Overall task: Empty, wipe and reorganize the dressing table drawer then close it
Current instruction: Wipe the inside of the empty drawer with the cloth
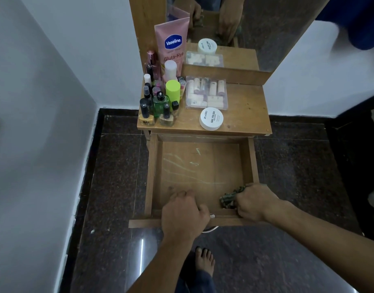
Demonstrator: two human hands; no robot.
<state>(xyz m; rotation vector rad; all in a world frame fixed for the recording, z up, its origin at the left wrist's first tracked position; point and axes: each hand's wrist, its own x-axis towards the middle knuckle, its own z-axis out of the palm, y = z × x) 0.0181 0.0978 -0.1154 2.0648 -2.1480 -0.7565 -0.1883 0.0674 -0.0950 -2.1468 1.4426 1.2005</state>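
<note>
A bare foot [205, 260] is seen on the dark speckled floor [114, 166], just short of the drawer [150, 176], which is pulled fully out from under the table top [245, 115].

The drawer's front panel is gripped by the left hand [183, 214], placed left of the panel's middle, with the fingers curled over the top edge and into the drawer. A crumpled green patterned cloth [230, 197] is clutched in the right hand [255, 203] and is pressed into the drawer's near right corner. The cloth lies against the drawer floor just inside the front panel, with the left hand's knuckles near it but apart from it. Bare wood marked with pale scratches is shown across the rest of the drawer floor.

Beyond the drawer's back edge, on the table top, a round white jar [211, 118] is set nearest the drawer. A clear packet [206, 93] of small pale items is laid just behind the jar. Above the drawer's left side, a cluster of small bottles [158, 102] is crowded together, and a pink Vaseline tube [172, 43] is stood upright behind them. Farthest from the drawer, a mirror [266, 28] is mounted, in which both hands and the jar are reflected.
</note>
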